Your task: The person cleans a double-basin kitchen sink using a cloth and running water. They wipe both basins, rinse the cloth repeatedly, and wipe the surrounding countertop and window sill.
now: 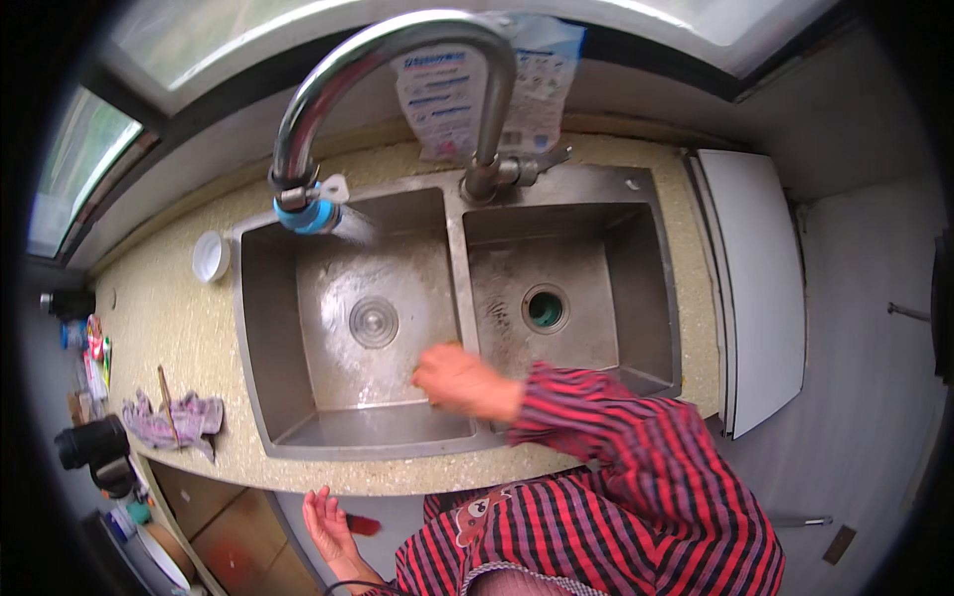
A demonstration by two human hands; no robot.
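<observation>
My right hand [463, 381] is over the left basin [425, 298] of a double stainless steel sink, close to the divider [460, 283]. Its fingers curl downward and blur. A yellowish edge peeks out beside them, but what the hand grips is hidden. Below the counter's front edge, my left hand [328, 525] hangs with fingers apart and nothing in it. Water sprays from the blue nozzle [307, 216] of a chrome gooseneck faucet [395, 41] into the left basin, whose floor is wet around a drain strainer [374, 322].
The right basin [581, 261] has a green-lined drain [545, 308]. A white cup [211, 257] and a crumpled patterned cloth [175, 421] with a stick lie on the left counter. White panels [760, 298] lean at right. A printed plastic bag [540, 82] stands behind the faucet.
</observation>
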